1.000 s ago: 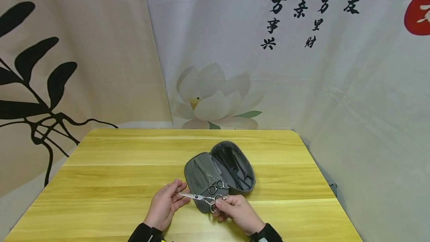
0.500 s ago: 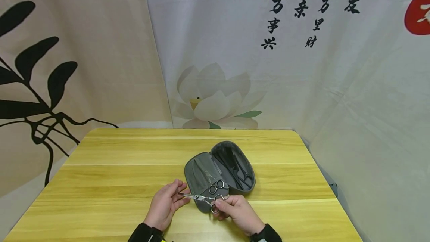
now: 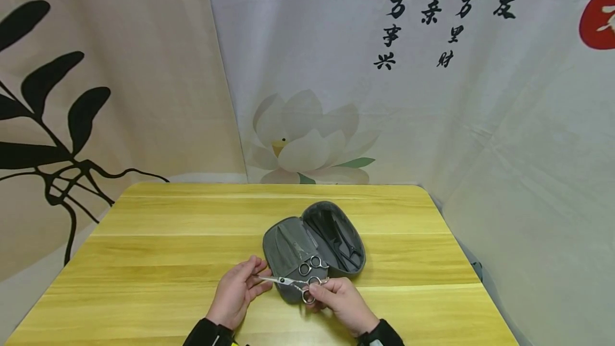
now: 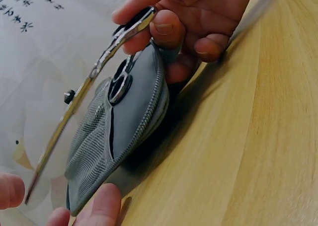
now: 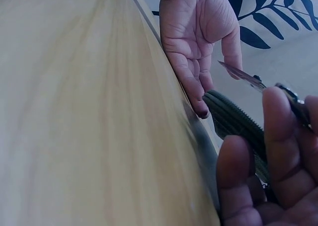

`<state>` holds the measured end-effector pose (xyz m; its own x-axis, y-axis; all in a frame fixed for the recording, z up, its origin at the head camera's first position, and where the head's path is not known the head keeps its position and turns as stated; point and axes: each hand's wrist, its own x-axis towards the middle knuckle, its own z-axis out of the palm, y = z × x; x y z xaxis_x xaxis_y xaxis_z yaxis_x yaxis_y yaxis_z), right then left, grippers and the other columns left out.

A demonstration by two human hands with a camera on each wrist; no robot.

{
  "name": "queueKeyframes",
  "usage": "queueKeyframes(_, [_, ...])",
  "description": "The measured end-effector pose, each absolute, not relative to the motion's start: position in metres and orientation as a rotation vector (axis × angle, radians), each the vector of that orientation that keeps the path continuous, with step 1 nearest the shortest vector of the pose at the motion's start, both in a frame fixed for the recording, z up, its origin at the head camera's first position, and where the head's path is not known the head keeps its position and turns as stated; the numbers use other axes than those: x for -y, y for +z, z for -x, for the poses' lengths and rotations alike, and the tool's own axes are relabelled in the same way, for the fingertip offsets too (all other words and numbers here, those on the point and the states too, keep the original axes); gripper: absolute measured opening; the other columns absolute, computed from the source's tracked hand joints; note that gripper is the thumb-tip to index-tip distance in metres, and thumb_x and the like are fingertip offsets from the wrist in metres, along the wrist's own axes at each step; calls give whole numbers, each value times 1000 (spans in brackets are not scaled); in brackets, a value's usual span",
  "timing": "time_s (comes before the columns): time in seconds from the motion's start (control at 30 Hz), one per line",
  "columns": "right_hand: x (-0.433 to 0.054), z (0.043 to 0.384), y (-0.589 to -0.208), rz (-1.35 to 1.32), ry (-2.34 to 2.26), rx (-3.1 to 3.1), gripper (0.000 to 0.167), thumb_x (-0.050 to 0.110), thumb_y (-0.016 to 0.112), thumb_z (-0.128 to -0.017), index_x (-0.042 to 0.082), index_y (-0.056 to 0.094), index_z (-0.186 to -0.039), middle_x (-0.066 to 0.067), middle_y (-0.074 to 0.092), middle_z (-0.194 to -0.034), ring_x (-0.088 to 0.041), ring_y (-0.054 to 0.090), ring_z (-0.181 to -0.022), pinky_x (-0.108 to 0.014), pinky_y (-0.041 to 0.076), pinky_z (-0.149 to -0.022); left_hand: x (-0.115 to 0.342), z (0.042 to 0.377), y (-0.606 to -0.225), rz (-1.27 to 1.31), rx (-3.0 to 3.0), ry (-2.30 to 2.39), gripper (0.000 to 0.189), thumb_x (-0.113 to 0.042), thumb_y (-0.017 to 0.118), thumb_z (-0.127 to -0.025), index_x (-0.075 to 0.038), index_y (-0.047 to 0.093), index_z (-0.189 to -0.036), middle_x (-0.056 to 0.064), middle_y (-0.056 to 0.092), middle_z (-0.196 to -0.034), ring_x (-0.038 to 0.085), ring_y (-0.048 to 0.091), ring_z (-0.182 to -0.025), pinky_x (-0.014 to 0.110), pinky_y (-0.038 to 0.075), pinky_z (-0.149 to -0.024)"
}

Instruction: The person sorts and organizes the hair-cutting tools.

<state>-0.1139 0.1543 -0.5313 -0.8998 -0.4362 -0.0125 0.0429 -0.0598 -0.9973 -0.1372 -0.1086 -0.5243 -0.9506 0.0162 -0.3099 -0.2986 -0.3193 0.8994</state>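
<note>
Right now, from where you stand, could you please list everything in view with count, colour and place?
Scissors: one held pair, silver, above the case
Case: one, grey, open on the table
Mesh pocket: one, grey, case's left half
Finger rings: two, silver, at the pocket's edge
Tools: several, black, case's right half
Table: one, yellow wood, below the case
Backdrop: panel count unclear, pale, behind the table
Plant print: one, black, backdrop left
Flower print: one, white, backdrop centre
Characters: several, black, backdrop upper right
Emblem: one, red, far right, cut off
Left hand: one, bare, beside the scissor tips
Right hand: one, bare, holding the scissor handles
Cuffs: two, black, at the wrists
</note>
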Motion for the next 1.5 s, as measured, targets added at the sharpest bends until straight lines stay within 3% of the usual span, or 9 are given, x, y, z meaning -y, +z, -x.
queueKeyframes(0.13, [-154, 114, -532, 452, -2029, -1900, 42, 14, 62, -108, -28, 65, -106, 13, 79, -94, -3, 76, -84, -23, 63, -81, 108, 138, -525, 365, -1701, 2373, 47, -33, 53, -114, 11, 53, -132, 19, 66, -131, 19, 72, -105, 35, 65, -88])
queueKeyframes(0.37, [-155, 115, -532, 483, -2048, -1884, 40, 12, 62, -108, -28, 65, -105, 12, 79, -93, -4, 76, -84, -23, 63, -81, 107, 138, -529, 312, -1664, 2382, 52, -26, 43, -117, 17, 43, -146, 27, 62, -137, 16, 71, -95, 33, 65, -88])
queueKeyframes(0.53, [-155, 115, -532, 474, -2052, -1869, 41, 12, 62, -108, -29, 63, -106, 12, 79, -90, -3, 75, -83, -23, 63, -80, 106, 137, -531, 227, -1622, 2361, 61, -31, 29, -120, 19, 33, -155, 41, 45, -154, 16, 72, -100, 34, 65, -92])
queueKeyframes(0.77, [-156, 116, -533, 428, -2026, -1896, 44, 16, 62, -109, -27, 64, -104, 13, 80, -81, -3, 70, -67, -17, 55, -63, 107, 138, -532, 168, -1545, 2375, 80, -49, 19, -117, 20, 25, -158, 42, 38, -158, 18, 71, -108, 37, 64, -96])
queueKeyframes(1.13, [-157, 115, -533, 430, -2038, -1842, 47, 16, 60, -110, -31, 60, -108, 12, 80, -79, -1, 70, -65, -14, 50, -60, 107, 137, -538, 127, -1442, 2386, 74, -40, 12, -118, 21, 16, -159, 46, 24, -164, 16, 71, -111, 30, 61, -97])
queueKeyframes(1.27, [-158, 115, -532, 422, -2058, -1829, 50, 16, 59, -110, -33, 56, -105, 11, 80, -78, 0, 69, -64, -14, 47, -56, 103, 137, -539, 145, -1500, 2373, 65, -31, 20, -120, 21, 22, -158, 42, 50, -149, 13, 72, -105, 29, 62, -94])
queueKeyframes(1.33, [-159, 116, -531, 413, -2069, -1828, 51, 16, 58, -110, -34, 54, -104, 11, 80, -77, 0, 69, -64, -14, 44, -54, 102, 137, -539, 170, -1531, 2366, 59, -27, 25, -120, 20, 26, -157, 27, 66, -134, 11, 73, -101, 28, 63, -92])
queueKeyframes(1.4, [-159, 115, -531, 403, -2086, -1814, 50, 17, 58, -110, -33, 54, -105, 11, 80, -77, 0, 69, -64, -14, 42, -53, 102, 137, -540, 176, -1538, 2363, 57, -26, 28, -120, 19, 29, -155, 10, 71, -122, 10, 72, -98, 28, 63, -90])
queueKeyframes(1.5, [-159, 116, -531, 409, -2137, -1742, 39, 15, 58, -109, -21, 68, -98, 9, 80, -78, 0, 70, -66, -14, 49, -57, 101, 138, -540, 168, -1539, 2356, 57, -25, 33, -119, 19, 29, -154, 6, 70, -115, 9, 71, -94, 27, 64, -88])
